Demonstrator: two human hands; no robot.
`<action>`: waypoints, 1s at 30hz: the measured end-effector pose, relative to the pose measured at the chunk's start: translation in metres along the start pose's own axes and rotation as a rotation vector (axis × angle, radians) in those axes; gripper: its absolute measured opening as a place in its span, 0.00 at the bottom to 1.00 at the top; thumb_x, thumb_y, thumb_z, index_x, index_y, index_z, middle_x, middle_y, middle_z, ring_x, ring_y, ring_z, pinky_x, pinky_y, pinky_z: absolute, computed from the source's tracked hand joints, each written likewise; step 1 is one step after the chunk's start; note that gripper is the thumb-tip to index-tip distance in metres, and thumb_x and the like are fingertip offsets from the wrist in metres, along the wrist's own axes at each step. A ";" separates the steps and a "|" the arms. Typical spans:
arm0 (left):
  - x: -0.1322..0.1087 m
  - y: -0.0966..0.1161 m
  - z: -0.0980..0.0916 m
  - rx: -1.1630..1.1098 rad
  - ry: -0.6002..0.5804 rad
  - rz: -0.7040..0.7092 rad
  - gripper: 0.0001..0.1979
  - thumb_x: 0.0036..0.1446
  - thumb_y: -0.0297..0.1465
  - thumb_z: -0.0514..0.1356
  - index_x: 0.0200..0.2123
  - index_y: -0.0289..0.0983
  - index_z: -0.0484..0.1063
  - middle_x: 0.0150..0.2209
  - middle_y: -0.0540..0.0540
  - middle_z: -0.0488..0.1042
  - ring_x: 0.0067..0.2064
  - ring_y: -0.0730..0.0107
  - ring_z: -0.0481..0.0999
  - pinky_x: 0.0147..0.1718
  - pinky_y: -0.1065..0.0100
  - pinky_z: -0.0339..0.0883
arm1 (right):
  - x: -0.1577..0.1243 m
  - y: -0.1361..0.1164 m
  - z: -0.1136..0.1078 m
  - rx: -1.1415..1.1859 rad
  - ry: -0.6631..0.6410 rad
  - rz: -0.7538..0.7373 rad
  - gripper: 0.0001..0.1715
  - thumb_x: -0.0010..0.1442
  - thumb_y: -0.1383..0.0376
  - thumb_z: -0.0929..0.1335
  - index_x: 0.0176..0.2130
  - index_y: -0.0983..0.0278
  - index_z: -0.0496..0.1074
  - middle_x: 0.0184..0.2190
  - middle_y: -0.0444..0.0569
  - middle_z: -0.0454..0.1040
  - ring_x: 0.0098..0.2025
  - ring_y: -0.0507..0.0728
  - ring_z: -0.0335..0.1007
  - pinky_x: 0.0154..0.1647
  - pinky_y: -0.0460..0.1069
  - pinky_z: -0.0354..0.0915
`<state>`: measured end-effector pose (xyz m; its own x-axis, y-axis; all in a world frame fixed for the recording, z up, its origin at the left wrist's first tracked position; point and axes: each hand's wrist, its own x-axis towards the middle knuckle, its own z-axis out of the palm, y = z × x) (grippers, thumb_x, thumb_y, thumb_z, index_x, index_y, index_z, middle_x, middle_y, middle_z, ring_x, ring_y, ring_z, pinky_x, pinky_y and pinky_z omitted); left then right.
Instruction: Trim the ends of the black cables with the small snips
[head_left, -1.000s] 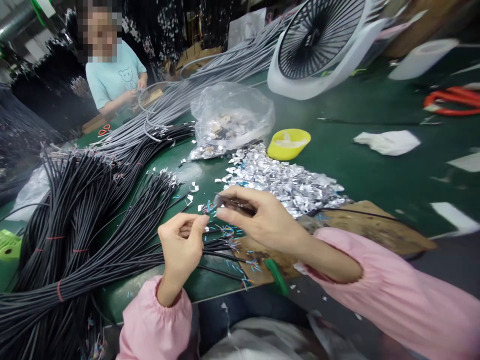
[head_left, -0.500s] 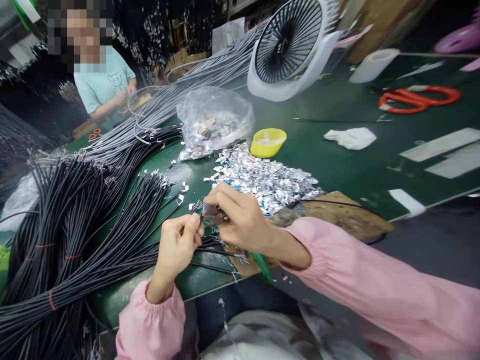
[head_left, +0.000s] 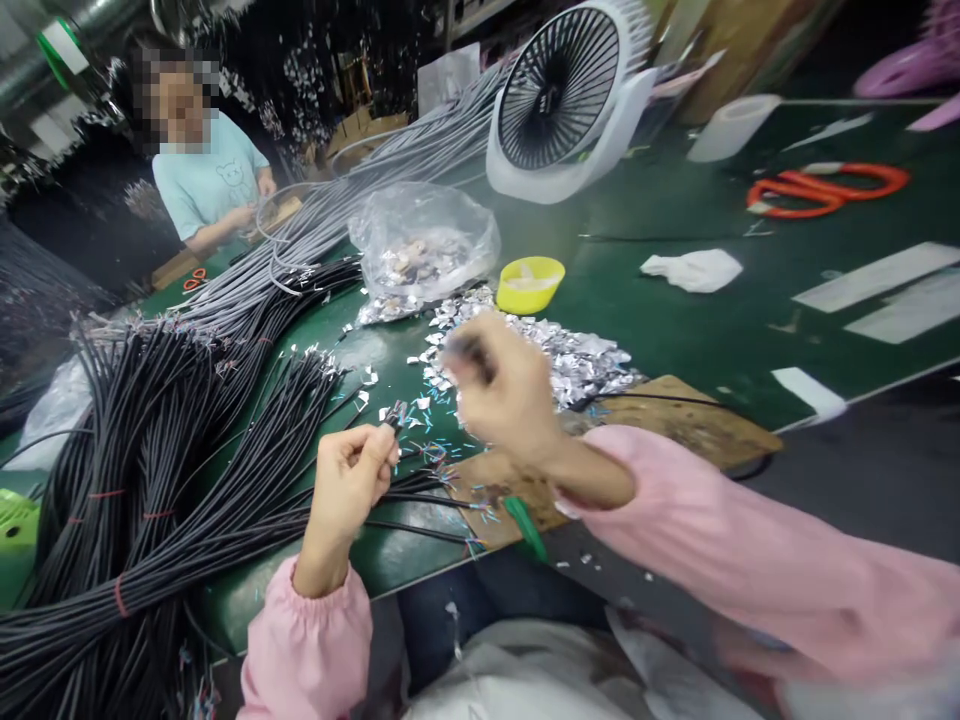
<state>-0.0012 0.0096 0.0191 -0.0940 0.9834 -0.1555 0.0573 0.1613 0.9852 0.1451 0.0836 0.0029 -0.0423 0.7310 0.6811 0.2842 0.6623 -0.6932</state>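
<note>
Head view: the left hand [head_left: 346, 478] pinched a black cable [head_left: 391, 422] between its fingers, over the green worktop [head_left: 637, 320], left of heaped silver scraps [head_left: 589, 358]. The right hand [head_left: 514, 388] curled nearby, its fingers too blurred to tell their grip.

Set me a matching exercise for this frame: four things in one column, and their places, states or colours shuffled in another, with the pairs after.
1. Left hand
2. Right hand
3. Yellow cup
4. Fan

A. White body, round black grille
B. In front of the silver scraps in the picture, blurred
C. Pinching a black cable end with frayed wires
D. Next to the clear plastic bag, on its right in the picture

Pairs: 1-C, 2-B, 3-D, 4-A
</note>
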 end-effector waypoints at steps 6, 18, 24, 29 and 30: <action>0.001 -0.008 0.003 0.022 0.151 0.092 0.18 0.46 0.44 0.63 0.21 0.32 0.71 0.13 0.56 0.58 0.14 0.84 0.53 0.13 0.77 0.45 | 0.002 -0.003 0.002 0.253 -0.373 0.221 0.14 0.54 0.58 0.67 0.24 0.63 0.61 0.20 0.41 0.58 0.21 0.49 0.51 0.22 0.46 0.51; 0.002 -0.005 0.000 0.192 0.059 0.260 0.19 0.49 0.43 0.61 0.18 0.34 0.70 0.16 0.52 0.62 0.19 0.79 0.58 0.19 0.74 0.51 | -0.006 -0.010 0.004 0.717 -0.642 0.349 0.15 0.53 0.56 0.66 0.26 0.63 0.59 0.20 0.39 0.56 0.20 0.47 0.49 0.19 0.45 0.47; 0.011 0.018 -0.005 0.135 -0.223 -0.004 0.26 0.46 0.52 0.58 0.18 0.34 0.66 0.12 0.58 0.47 0.15 0.83 0.44 0.15 0.74 0.39 | -0.004 -0.012 0.002 0.260 -0.257 0.061 0.07 0.54 0.68 0.63 0.26 0.63 0.59 0.22 0.43 0.58 0.24 0.50 0.53 0.23 0.47 0.51; 0.020 0.015 -0.011 0.071 -0.207 -0.005 0.25 0.42 0.52 0.62 0.19 0.32 0.70 0.12 0.57 0.50 0.15 0.84 0.46 0.15 0.74 0.38 | -0.010 -0.010 0.006 0.584 -0.625 0.373 0.16 0.62 0.54 0.58 0.27 0.61 0.55 0.17 0.37 0.50 0.16 0.48 0.43 0.17 0.46 0.47; 0.019 0.012 -0.010 0.073 -0.158 0.007 0.25 0.42 0.51 0.62 0.20 0.31 0.71 0.12 0.57 0.51 0.16 0.84 0.47 0.15 0.74 0.38 | -0.010 -0.010 0.005 0.525 -0.623 0.325 0.17 0.61 0.54 0.59 0.27 0.61 0.56 0.17 0.38 0.51 0.17 0.48 0.45 0.18 0.46 0.49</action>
<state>-0.0127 0.0298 0.0288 0.0641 0.9844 -0.1639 0.1302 0.1546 0.9794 0.1375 0.0708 0.0014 -0.5949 0.7519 0.2841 -0.0977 0.2832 -0.9541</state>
